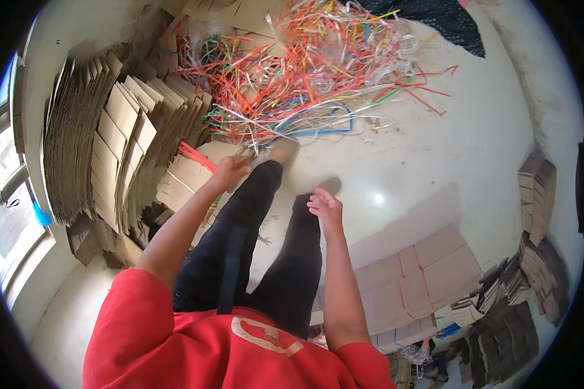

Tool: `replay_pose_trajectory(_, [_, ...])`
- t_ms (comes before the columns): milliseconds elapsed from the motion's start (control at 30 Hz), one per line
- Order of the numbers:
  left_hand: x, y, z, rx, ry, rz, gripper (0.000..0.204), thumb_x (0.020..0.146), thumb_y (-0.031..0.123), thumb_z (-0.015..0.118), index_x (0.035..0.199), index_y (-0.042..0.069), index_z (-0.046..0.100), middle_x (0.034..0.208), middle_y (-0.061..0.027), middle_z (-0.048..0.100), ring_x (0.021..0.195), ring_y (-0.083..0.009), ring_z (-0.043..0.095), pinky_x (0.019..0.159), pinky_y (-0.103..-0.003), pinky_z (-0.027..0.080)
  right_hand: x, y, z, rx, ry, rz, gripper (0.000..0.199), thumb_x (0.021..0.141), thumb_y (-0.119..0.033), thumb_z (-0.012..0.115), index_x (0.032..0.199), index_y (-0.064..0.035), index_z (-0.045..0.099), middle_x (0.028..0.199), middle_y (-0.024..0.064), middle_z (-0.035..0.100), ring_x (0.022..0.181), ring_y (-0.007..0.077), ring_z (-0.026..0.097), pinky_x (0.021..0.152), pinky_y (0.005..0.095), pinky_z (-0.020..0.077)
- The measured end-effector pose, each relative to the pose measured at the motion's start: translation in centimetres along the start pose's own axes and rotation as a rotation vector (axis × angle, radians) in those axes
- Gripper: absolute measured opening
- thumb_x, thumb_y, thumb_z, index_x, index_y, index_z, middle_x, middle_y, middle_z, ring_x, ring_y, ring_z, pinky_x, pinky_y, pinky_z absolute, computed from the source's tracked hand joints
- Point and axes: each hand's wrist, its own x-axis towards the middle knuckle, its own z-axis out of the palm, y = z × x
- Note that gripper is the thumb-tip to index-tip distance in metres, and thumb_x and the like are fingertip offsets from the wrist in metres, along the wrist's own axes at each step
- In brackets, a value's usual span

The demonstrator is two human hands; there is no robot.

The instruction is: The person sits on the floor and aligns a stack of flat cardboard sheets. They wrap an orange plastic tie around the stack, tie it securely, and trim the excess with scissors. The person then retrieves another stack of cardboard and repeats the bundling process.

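My left hand (pixel 231 171) is closed, out in front of my left thigh. A small dark thing shows at its fingertips, too small to make out. Beside that hand, a red strap (pixel 196 156) lies over flat brown cardboard (pixel 178 185). My right hand (pixel 325 206) hangs above my right knee, its fingers loosely bent and apart, with nothing seen in it. Just beyond my feet spreads a tangled heap of plastic strapping (pixel 292 78), mostly red and white with some blue, green and yellow.
Stacks of flattened cardboard (pixel 126 123) lean along the left wall near a window (pixel 6 194). A strapped cardboard stack (pixel 409 275) stands at my right. More bundles (pixel 536 194) line the far right. Another person (pixel 418 353) is low at the lower right. Dark sheeting (pixel 435 23) lies at the top.
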Motion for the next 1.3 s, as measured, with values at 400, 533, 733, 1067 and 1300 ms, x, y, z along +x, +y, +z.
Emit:
replay_pose_trajectory(400, [15.1,-4.2,3.6,0.276,0.18,0.066,0.048,0.077,0.007,0.067,0.12,-0.005,0.048,0.104,-0.0157,0.063,0.098,-0.0246,0.062,0.077,-0.033,0.048,4.1,5.1,-6.9,0.021,0.256,0.167,0.034,0.086,-0.011,0.056,0.116,0.0025,0.052,0.095,0.014,0.061,0.081,0.0239,0.064,0.074,0.0337,0.0538])
replay_pose_trajectory(533, [17.8,-8.5,3.5,0.114,0.252,-0.005,0.044,0.077,0.004,0.064,0.117,-0.006,0.049,0.102,-0.0174,0.063,0.095,-0.0254,0.063,0.076,-0.034,0.048,4.0,6.3,-5.7,0.05,0.232,0.213,0.032,0.087,-0.011,0.056,0.116,0.0017,0.053,0.095,0.0135,0.061,0.081,0.0232,0.064,0.074,0.0341,0.0538])
replay_pose_trajectory(733, [20.4,-14.1,0.9,0.093,0.379,-0.075,0.043,0.074,0.007,0.065,0.115,0.0,0.054,0.099,-0.0219,0.062,0.089,-0.0346,0.062,0.077,-0.04,0.049,4.0,6.7,-0.6,0.126,0.158,0.241,0.032,0.088,-0.013,0.058,0.115,0.0025,0.053,0.095,0.0135,0.062,0.081,0.0219,0.064,0.071,0.0309,0.0545])
replay_pose_trajectory(1067, [24.0,-9.4,-0.1,0.298,0.513,0.028,0.036,0.078,-0.002,0.053,0.113,0.005,0.058,0.103,-0.0191,0.063,0.093,-0.0314,0.062,0.079,-0.038,0.049,5.4,6.5,2.7,0.232,0.153,0.217,0.035,0.087,-0.014,0.06,0.115,0.0049,0.053,0.096,0.0125,0.061,0.082,0.0208,0.063,0.075,0.0306,0.0529])
replay_pose_trajectory(1300, [24.6,-10.7,-0.6,0.717,0.221,0.059,0.045,0.075,-0.005,0.051,0.12,0.004,0.052,0.126,-0.023,0.048,0.103,-0.0362,0.056,0.085,-0.044,0.047,6.1,6.6,2.4,0.231,0.177,0.243,0.035,0.087,-0.014,0.059,0.115,0.0051,0.053,0.096,0.0124,0.061,0.082,0.0212,0.063,0.075,0.0312,0.0527])
